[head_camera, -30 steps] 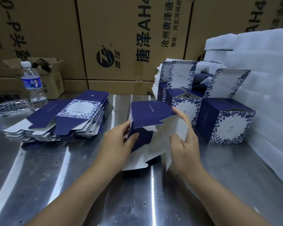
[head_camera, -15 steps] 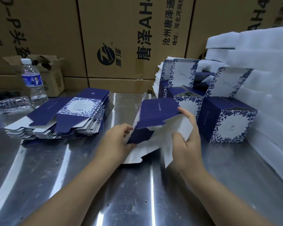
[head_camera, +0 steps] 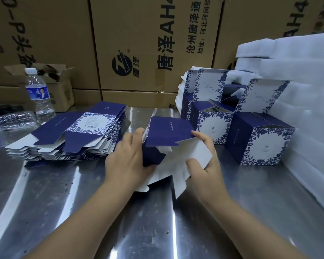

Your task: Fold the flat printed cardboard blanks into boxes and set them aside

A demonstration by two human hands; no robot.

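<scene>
A half-formed box blank point(head_camera: 167, 133), navy outside and white inside, lies tilted on the steel table point(head_camera: 82, 212) between my hands. My left hand point(head_camera: 128, 159) grips its left side, thumb over a navy flap. My right hand point(head_camera: 204, 163) holds the white inner panel and flaps on the right. A stack of flat navy-and-floral blanks point(head_camera: 73, 139) lies to the left. Folded boxes point(head_camera: 258, 139) with open lids stand at the right, others point(head_camera: 211, 126) behind them.
White foam sheets point(head_camera: 307, 109) pile up along the right edge. A water bottle point(head_camera: 38, 94) and a crushed clear bottle point(head_camera: 13, 119) sit far left. Large brown cartons point(head_camera: 148, 43) wall off the back, with a small open carton point(head_camera: 60, 86) beside them.
The blank has tipped lower and flatter toward the table. My left hand has closed further over the navy flap; my right hand has slid down along the white panel.
</scene>
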